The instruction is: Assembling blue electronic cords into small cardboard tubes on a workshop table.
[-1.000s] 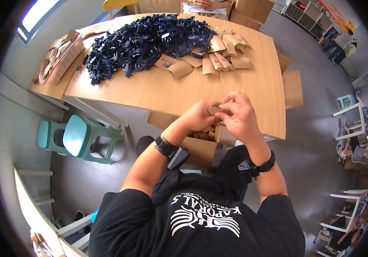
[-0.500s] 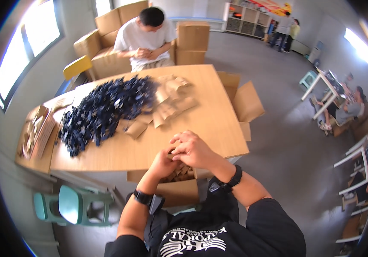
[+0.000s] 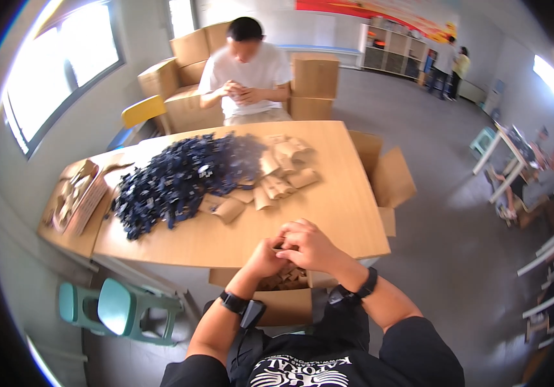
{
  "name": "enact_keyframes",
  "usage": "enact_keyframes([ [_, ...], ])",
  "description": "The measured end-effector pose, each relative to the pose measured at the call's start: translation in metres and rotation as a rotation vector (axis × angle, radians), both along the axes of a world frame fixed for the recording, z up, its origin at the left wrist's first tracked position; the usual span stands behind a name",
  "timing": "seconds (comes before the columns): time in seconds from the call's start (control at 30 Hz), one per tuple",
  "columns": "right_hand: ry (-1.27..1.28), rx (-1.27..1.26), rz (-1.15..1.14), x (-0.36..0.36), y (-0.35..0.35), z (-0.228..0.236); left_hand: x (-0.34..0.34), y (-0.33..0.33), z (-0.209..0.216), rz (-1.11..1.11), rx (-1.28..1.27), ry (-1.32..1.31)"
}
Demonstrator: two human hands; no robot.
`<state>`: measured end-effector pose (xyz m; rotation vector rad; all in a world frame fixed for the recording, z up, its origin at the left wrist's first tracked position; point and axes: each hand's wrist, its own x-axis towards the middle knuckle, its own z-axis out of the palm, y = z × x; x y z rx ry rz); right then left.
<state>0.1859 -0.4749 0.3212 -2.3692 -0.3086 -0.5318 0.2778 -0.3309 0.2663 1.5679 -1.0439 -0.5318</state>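
Observation:
My left hand (image 3: pixel 265 259) and my right hand (image 3: pixel 308 246) meet just over the near edge of the table. Both have curled fingers, pinched together around something small that they mostly hide; I cannot make out its kind. Right below them, an open cardboard box (image 3: pixel 283 308) holds many small brown pieces (image 3: pixel 288 278). Beyond my hands lie several curled brown paper pieces (image 3: pixel 228 209) on the wooden table (image 3: pixel 348 219). To their left spreads a large heap of small dark blue pieces (image 3: pixel 167 184).
Across the table sits a person in a white shirt (image 3: pixel 244 80), hands together. A shallow box (image 3: pixel 86 200) of brown pieces stands at the left end. Green stools (image 3: pixel 131 309) are at the lower left. An open carton (image 3: pixel 393 177) stands beyond the right edge.
The view has tilted up, so the table and room sit lower and farther right in the picture. My hands stay together, fingers shifting slightly. The person opposite has raised their hands toward the chest.

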Motion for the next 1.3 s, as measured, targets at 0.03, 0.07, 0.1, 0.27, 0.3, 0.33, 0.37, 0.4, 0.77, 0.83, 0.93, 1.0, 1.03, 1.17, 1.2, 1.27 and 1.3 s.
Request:
enact_keyframes([
  [0.03,-0.005,0.001,0.042,-0.001,0.002,-0.002,0.002,0.003,0.000,-0.030,-0.030,0.018],
  [0.07,-0.027,-0.001,0.009,-0.004,0.001,-0.004,0.003,0.002,0.001,-0.077,-0.064,0.035],
  [0.1,-0.048,0.000,-0.013,-0.003,0.002,-0.006,0.006,0.004,-0.004,-0.093,-0.088,0.086],
  [0.27,-0.089,-0.032,0.019,-0.003,0.005,-0.002,0.004,0.007,-0.003,-0.070,-0.141,0.020],
  [0.3,-0.147,-0.096,-0.054,-0.006,0.008,0.003,0.002,0.006,-0.007,-0.053,-0.116,0.114],
  [0.33,-0.208,-0.157,-0.129,-0.008,0.010,0.007,0.001,0.006,-0.008,-0.037,-0.093,0.208],
  [0.37,-0.248,-0.152,-0.154,-0.008,0.012,0.005,-0.003,0.007,0.000,-0.061,-0.107,0.248],
  [0.4,-0.244,-0.148,-0.127,-0.006,0.015,0.004,0.000,0.008,0.000,-0.034,-0.110,0.252],
  [0.77,-0.072,-0.070,-0.124,-0.004,0.018,0.010,-0.003,0.007,0.003,-0.105,-0.204,0.110],
  [0.83,-0.179,-0.244,-0.179,-0.006,0.021,0.019,-0.002,0.008,0.001,-0.090,-0.103,0.297],
  [0.93,-0.236,-0.313,-0.226,-0.008,0.023,0.021,-0.004,0.005,-0.005,-0.071,-0.174,0.306],
  [1.0,-0.169,-0.266,-0.216,-0.008,0.022,0.016,-0.002,0.006,-0.007,-0.080,-0.135,0.258],
  [1.03,-0.107,-0.217,-0.205,-0.009,0.022,0.014,0.000,0.005,-0.007,-0.087,-0.096,0.205],
  [1.17,-0.197,-0.255,-0.166,-0.006,0.024,0.019,-0.001,0.005,-0.006,-0.050,-0.069,0.295],
  [1.2,-0.181,-0.257,-0.182,-0.005,0.025,0.019,-0.001,0.004,-0.005,-0.067,-0.066,0.309],
  [1.27,-0.240,-0.240,-0.097,-0.002,0.025,0.013,-0.001,0.004,-0.006,-0.037,-0.195,0.168],
  [1.3,-0.219,-0.218,-0.089,-0.001,0.023,0.009,0.000,0.005,-0.009,-0.033,-0.225,0.151],
])
